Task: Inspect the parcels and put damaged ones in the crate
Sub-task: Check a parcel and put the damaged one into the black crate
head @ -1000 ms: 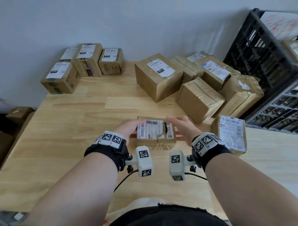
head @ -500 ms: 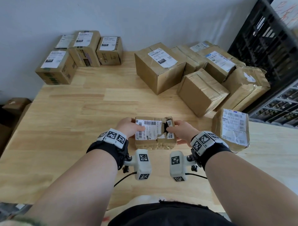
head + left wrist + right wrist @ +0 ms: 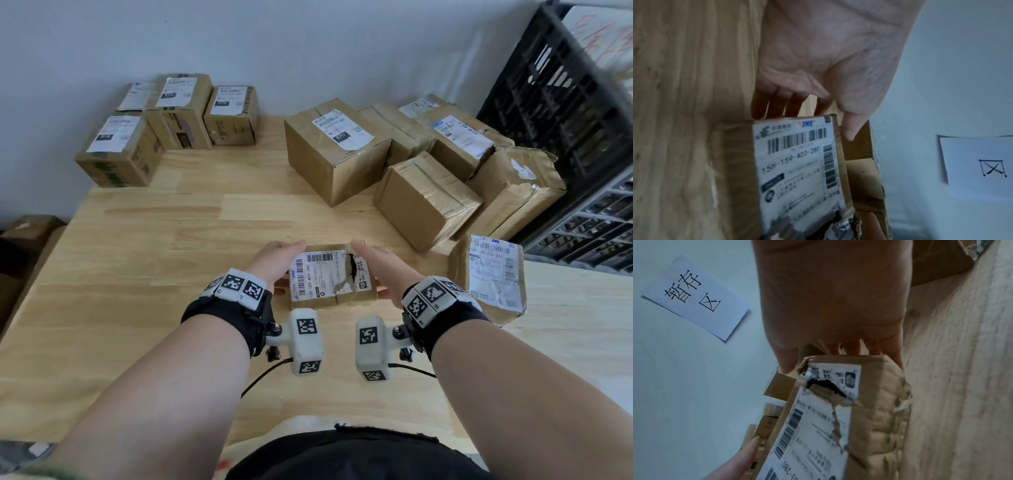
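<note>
Left hand (image 3: pixel 274 265) and right hand (image 3: pixel 382 270) grip the small brown cardboard parcel's (image 3: pixel 330 299) ends (white label (image 3: pixel 317 277) torn). Fingers (image 3: pixel 291 245) reach over its far edge.

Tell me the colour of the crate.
The crate is black, with lattice walls; the head view shows it best.

Small brown parcel (image 3: pixel 318 277), label ripped, dark hole in top, front centre; black slatted crate (image 3: pixel 561 102) far right.

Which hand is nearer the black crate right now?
Right. The right hand grips the right end of the torn parcel, on the side toward the black crate; the left hand grips the opposite end, farther from it.
</note>
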Tool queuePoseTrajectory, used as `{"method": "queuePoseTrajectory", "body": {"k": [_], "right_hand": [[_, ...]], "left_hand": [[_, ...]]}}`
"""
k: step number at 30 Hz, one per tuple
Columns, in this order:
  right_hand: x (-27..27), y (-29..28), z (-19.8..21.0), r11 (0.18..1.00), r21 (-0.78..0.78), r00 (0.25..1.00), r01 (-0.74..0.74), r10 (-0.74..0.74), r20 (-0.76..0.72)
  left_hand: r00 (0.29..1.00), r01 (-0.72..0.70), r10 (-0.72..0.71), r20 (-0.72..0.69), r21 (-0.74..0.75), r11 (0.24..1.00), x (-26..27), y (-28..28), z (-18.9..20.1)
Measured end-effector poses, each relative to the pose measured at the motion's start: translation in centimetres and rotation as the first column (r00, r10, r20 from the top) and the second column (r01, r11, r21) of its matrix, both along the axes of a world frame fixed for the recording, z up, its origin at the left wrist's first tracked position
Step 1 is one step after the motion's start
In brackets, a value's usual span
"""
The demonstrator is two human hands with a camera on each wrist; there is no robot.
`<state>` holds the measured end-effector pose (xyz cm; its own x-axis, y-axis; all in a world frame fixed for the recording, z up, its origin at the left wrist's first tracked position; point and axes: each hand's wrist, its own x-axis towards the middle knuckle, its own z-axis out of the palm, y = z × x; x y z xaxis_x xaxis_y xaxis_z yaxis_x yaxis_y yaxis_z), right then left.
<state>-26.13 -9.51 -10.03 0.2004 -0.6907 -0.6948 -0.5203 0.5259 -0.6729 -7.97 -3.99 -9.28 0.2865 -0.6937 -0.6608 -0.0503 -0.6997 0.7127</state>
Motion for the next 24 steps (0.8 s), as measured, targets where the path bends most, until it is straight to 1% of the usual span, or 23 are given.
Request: {"method": "queuePoseTrajectory", "body": {"k": [3, 5, 7, 8, 9, 11, 13, 16, 17, 21, 24], "right_hand": [[0.1, -0.6, -0.2, 0.994, -0.009, 0.99, 0.113, -0.112, 0.087], [0.1, -0.6, 0.3, 0.986, -0.014, 0.977, 0.167, -0.164, 0.136], [0.0, -0.7, 0.2, 0.982, -0.047, 0.973, 0.182, -0.173, 0.152], [-0.1, -0.6, 0.3, 0.981, -0.059, 0.972, 0.185, -0.174, 0.156], [-0.2, -0.5, 0.2, 0.982, -0.065, 0.973, 0.176, -0.163, 0.162], [-0.3, -0.3, 0.0, 0.987, -0.065, 0.978, 0.146, -0.134, 0.16], [-0.4, -0.2, -0.4, 0.992, -0.054, 0.984, 0.112, -0.103, 0.145], [-0.3, 0.0, -0.8, 0.998, -0.036, 0.993, 0.054, -0.049, 0.106], [-0.3, 0.0, -0.9, 0.999, -0.033, 0.996, 0.032, -0.029, 0.089], [-0.6, -0.1, -1.0, 1.0, -0.008, 0.999, -0.03, 0.031, 0.044], [-0.8, -0.2, -1.0, 0.996, 0.006, 0.996, -0.085, 0.085, 0.013]], "left_hand": [[0.997, -0.079, 0.077, -0.032, -0.054, 0.995, 0.7, -0.6, -0.3], [0.989, -0.14, 0.137, -0.057, -0.06, 0.988, 1.2, -0.9, -0.5], [0.989, -0.138, 0.133, -0.059, -0.084, 0.987, 1.2, -0.6, -0.3], [0.992, -0.121, 0.118, -0.036, -0.085, 0.989, 0.9, -0.2, 0.4], [0.994, -0.108, 0.106, -0.018, -0.091, 0.99, 0.6, 0.2, 1.1], [0.995, -0.103, 0.103, -0.013, -0.078, 0.992, 0.3, 0.8, 1.1], [0.994, -0.103, 0.101, -0.032, -0.056, 0.993, 0.3, 1.1, 0.7], [0.99, -0.104, 0.102, -0.096, -0.013, 0.994, 0.4, 1.6, 0.2], [0.991, -0.097, 0.096, -0.096, -0.001, 0.995, 0.4, 1.6, 0.0], [1.0, 0.003, -0.003, -0.016, 0.035, 0.999, 0.4, 1.7, -0.1], [0.996, 0.083, -0.084, 0.012, 0.072, 0.994, 0.7, 1.8, -0.3]]}}
